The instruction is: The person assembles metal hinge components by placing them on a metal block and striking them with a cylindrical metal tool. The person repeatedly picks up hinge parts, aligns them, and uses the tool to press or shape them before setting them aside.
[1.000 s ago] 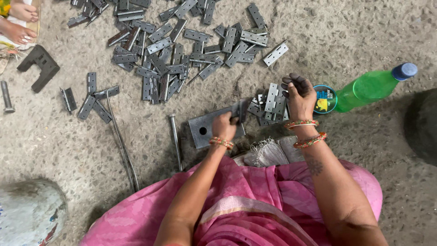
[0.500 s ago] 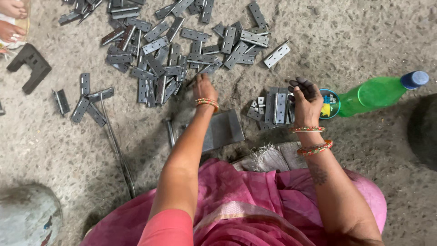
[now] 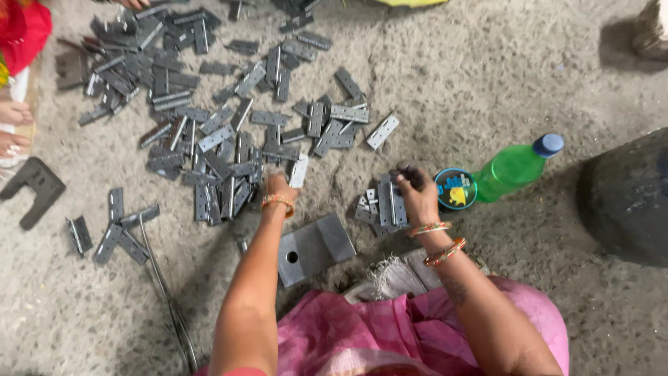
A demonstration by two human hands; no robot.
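On the concrete floor, our left hand [image 3: 278,189] has moved off the steel plate [image 3: 313,247] into the hinge pile [image 3: 209,139], fingers closing on one hinge [image 3: 298,170]; our right hand [image 3: 412,195] stays curled over the small stack [image 3: 379,209].

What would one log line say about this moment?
left hand: reaching into hinge pile | right hand: on small hinge stack | metal block: between arms

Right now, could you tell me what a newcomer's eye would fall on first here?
A big scatter of grey metal hinges covers the concrete floor at upper left, where the left hand reaches. At right lies a bright green bottle, beside the right hand over a small hinge pile.
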